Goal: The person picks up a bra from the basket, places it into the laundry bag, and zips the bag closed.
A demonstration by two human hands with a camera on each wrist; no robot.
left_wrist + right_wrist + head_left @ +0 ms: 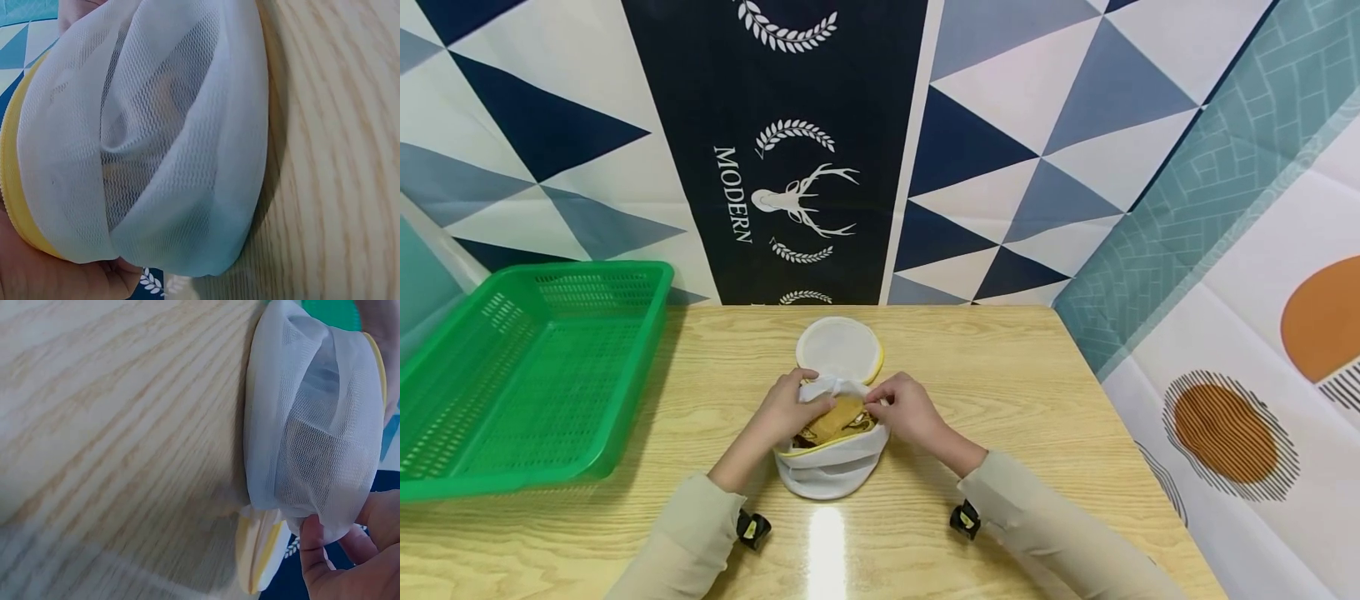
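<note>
A round white mesh laundry bag (835, 475) with yellow zip trim stands on the table, its lid (840, 348) folded back toward the wall. Inside lies a brown and mustard-yellow item (837, 419), seemingly cloth, with a dark pattern; its kind cannot be told. My left hand (792, 407) grips the bag's left rim, thumb over the opening. On the opposite side, my right hand (910, 408) pinches the rim between thumb and fingers. The right wrist view shows the right fingertips (312, 534) against the mesh wall. Through the mesh, the contents are only a dim shape.
A large green plastic basket (636, 375) with slotted sides stands at the left of the wooden table (1000, 367). Patterned cloth (985, 167) hangs behind the table's back edge and along its right side.
</note>
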